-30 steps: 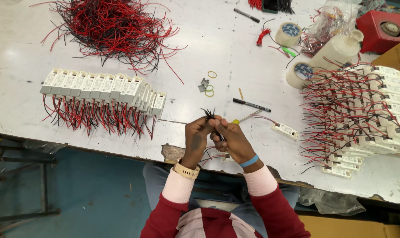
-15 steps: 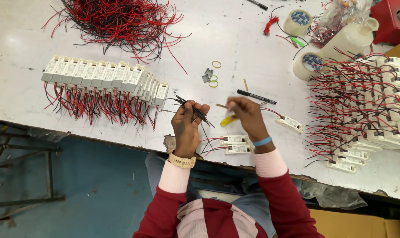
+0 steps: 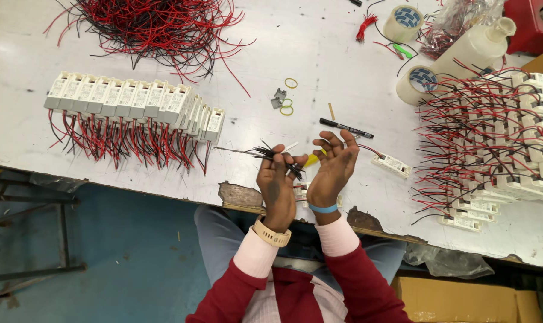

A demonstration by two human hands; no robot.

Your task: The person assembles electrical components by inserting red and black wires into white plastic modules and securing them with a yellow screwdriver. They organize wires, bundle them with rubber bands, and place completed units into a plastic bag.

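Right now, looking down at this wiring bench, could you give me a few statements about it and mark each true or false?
1. The left hand pinches a bundle of short black wires. True.
2. The right hand holds a yellow-handled tool. True.
3. The black pen is in the left hand. False: it lies on the table, beyond the right hand.
4. The row of white modules with red and black leads sits on the person's left. True.
5. The loose wire heap is all blue. False: it is red and black.
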